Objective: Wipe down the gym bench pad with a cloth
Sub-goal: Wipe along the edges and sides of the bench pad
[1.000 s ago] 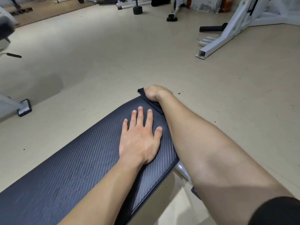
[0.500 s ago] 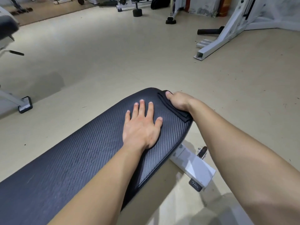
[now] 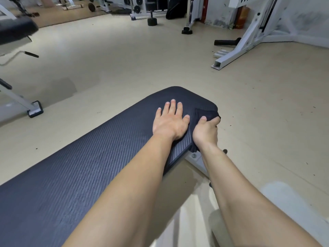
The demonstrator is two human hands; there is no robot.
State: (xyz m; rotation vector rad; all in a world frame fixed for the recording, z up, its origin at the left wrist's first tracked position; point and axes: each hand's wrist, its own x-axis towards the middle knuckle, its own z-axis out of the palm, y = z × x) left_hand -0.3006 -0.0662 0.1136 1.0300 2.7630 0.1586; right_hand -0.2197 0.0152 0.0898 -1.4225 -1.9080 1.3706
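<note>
Your right hand (image 3: 206,131) is closed on the cloth (image 3: 206,113), thumb on top and fingers curled round the bunched dark fabric, pressing it against the rounded corner of the pad (image 3: 80,172) at its near edge. The cloth lies just ahead of your knuckles and drapes over the corner, so part of it covers the pad's side; how much hangs below, you cannot tell from here. Right beside it, to the left, your left hand (image 3: 170,122) lies flat and spread on the pad, palm down, holding nothing, its thumb nearly touching the cloth. It looks to be bracing the bench.

Beyond both hands is only the short curved end of the pad, then bare floor (image 3: 160,65). Behind your wrists the pad runs back toward you, long and ribbed, under your left forearm. Below your right wrist the white frame (image 3: 194,158) of the bench shows with a bolt.

You seem to be working the end corner and its edge. Most of the long surface nearer you looks like the stretch that remains, though the pad shows no clear wet or dry marks to confirm it. The next move calls for keeping the cloth flat under your palm and drawing it back along the pad, and lifting your left hand clear, since it sits on ground the cloth must cover.
</note>
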